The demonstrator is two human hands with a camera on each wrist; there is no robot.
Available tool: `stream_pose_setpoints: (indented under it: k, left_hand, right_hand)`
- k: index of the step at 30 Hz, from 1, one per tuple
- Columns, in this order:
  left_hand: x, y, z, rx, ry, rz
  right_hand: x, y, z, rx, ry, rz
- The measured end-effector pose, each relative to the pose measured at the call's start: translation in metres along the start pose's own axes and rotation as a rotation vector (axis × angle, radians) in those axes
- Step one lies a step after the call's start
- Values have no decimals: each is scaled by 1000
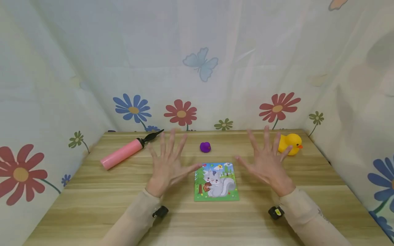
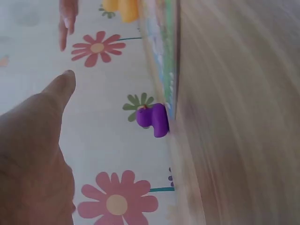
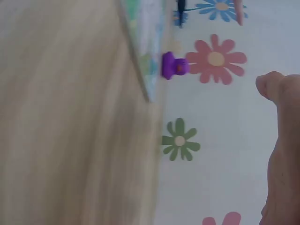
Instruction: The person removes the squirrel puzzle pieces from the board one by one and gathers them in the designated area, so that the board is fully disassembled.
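Observation:
Both hands hover above a wooden table [image 1: 123, 212], fingers spread and holding nothing. My left hand [image 1: 168, 163] is left of a squirrel picture puzzle board [image 1: 216, 181], my right hand [image 1: 267, 160] is to its right. The board lies flat between them. A small purple toy [image 1: 205, 147] sits just beyond the board; it also shows in the left wrist view [image 2: 153, 119] and the right wrist view [image 3: 173, 65]. The left thumb [image 2: 56, 93] and right thumb [image 3: 274, 89] show in the wrist views, touching nothing.
A pink hand pump [image 1: 125, 152] with a black nozzle lies at the back left. A yellow rubber duck [image 1: 290, 143] stands at the back right, close behind my right fingers. Flowered cloth walls [image 1: 197, 68] close off the table's back and sides.

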State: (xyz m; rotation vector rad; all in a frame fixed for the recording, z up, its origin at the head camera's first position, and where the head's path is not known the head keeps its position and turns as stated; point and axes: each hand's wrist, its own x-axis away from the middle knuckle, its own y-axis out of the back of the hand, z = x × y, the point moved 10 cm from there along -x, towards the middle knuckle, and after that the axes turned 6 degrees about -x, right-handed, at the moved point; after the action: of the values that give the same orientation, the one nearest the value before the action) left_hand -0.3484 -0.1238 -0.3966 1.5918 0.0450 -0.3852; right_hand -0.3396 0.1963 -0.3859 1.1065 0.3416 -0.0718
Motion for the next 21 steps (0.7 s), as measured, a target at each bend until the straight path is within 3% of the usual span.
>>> stream_pose_setpoints:
  k: [5, 9, 15, 21]
  left_hand:
    - [-4, 4, -7, 171, -106, -12]
    - [-2, 1, -9, 315, -138, 37]
    - [5, -13, -19, 423, -213, 172]
    - [11, -34, -24, 440, -256, 252]
  right_hand:
    - [-12, 31, 6, -202, 35, -124]
    - [-18, 43, 14, -430, 101, -162]
    - [-23, 21, 29, -733, 100, -56]
    - [-25, -18, 43, -868, 56, 49]
